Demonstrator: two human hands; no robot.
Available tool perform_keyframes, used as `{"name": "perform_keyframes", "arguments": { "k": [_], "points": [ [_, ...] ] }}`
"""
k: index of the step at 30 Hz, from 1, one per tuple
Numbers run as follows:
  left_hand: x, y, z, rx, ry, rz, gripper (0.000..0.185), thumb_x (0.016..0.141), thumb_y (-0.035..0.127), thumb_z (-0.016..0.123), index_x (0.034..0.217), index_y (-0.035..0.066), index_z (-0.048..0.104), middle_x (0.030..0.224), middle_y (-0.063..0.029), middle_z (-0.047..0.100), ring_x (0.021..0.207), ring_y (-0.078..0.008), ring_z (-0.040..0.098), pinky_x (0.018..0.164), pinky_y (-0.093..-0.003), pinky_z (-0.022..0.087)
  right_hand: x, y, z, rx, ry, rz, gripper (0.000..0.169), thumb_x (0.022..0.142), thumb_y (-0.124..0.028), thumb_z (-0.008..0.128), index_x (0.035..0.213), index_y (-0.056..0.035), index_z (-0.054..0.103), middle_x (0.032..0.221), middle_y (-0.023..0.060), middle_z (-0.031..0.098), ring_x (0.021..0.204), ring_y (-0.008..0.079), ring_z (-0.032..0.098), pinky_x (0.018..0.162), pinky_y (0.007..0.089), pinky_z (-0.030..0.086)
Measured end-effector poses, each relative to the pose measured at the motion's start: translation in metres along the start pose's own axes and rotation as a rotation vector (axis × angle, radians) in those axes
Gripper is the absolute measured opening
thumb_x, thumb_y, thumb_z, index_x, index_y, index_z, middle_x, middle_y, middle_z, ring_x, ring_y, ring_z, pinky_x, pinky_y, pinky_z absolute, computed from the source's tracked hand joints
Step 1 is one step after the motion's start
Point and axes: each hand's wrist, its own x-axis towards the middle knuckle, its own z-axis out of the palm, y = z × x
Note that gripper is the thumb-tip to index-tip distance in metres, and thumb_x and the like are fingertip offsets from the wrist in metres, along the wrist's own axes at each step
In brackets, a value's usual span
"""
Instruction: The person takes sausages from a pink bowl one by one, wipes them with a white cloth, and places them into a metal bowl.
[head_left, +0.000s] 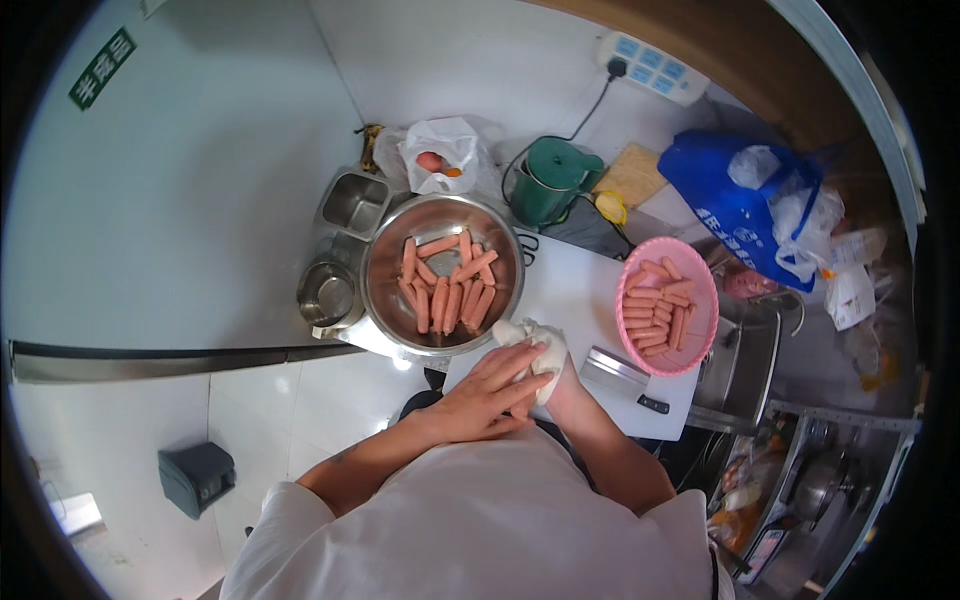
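Note:
A white cloth (553, 349) is bunched between my two hands, close in front of my body and over the near edge of a white cutting board (574, 292). My left hand (484, 390) lies across it with fingers spread. The cloth covers much of my right hand (564, 390), which grips it from the other side. Just beyond, a steel bowl (381, 330) holds several sausages (450, 289). On the board's right, a cleaver (619, 371) with a black handle rests beside a pink plastic basket (703, 349) of sausages (652, 313).
Steel containers (354, 204) and a steel pot (328, 295) stand left of the bowl. Behind are plastic bags (446, 154), a green kettle (559, 180) and black scissor handles (529, 247). A sink (739, 367) and blue bag (739, 202) are rightward.

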Motion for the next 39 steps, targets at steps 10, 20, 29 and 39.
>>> {"name": "perform_keyframes", "arguments": {
  "k": [10,20,29,39],
  "points": [
    [0.001,-0.136,-0.005,-0.513,0.599,-0.646,0.015,0.108,0.016,0.064,0.117,0.004,0.064,0.132,-0.014,0.069,0.114,-0.0138,0.065,0.097,-0.0269,0.05,-0.031,0.004,0.021,0.262,-0.077,0.237,0.032,0.101,-0.013,0.049,0.128,-0.0295,0.057,0.089,0.0051,0.055,0.072,0.0256,0.059,0.065,0.0411,0.05],
    [0.157,-0.124,0.119,0.25,0.098,-0.242,0.036,0.095,0.016,0.075,0.127,0.003,0.065,0.134,-0.0191,0.063,0.124,-0.0406,0.062,0.107,-0.0459,0.05,-0.162,-0.065,-0.036,0.514,-0.133,-0.031,0.018,0.103,-0.031,0.063,0.116,-0.0183,0.06,0.109,0.0022,0.063,0.071,0.0227,0.052,0.06,0.0361,0.039],
    [0.336,-0.143,0.374,0.422,-0.458,0.336,0.04,0.099,0.02,0.063,0.136,0.007,0.063,0.144,-0.0147,0.06,0.137,-0.0319,0.057,0.117,-0.0455,0.042,-0.259,-0.09,-0.054,0.494,0.122,-0.289,0.042,0.106,-0.046,0.063,0.129,-0.0109,0.059,0.091,0.0087,0.063,0.073,0.026,0.059,0.061,0.0387,0.045],
    [0.364,-0.136,0.405,0.827,-0.669,0.529,0.056,0.084,0.026,0.079,0.135,0.007,0.066,0.15,-0.0128,0.056,0.151,-0.0304,0.042,0.125,-0.0478,0.029,-0.294,-0.058,-0.104,0.618,0.173,-0.419,0.043,0.107,-0.048,0.062,0.136,-0.0166,0.059,0.107,0.0061,0.069,0.082,0.0293,0.069,0.066,0.046,0.052]
  ]
}}
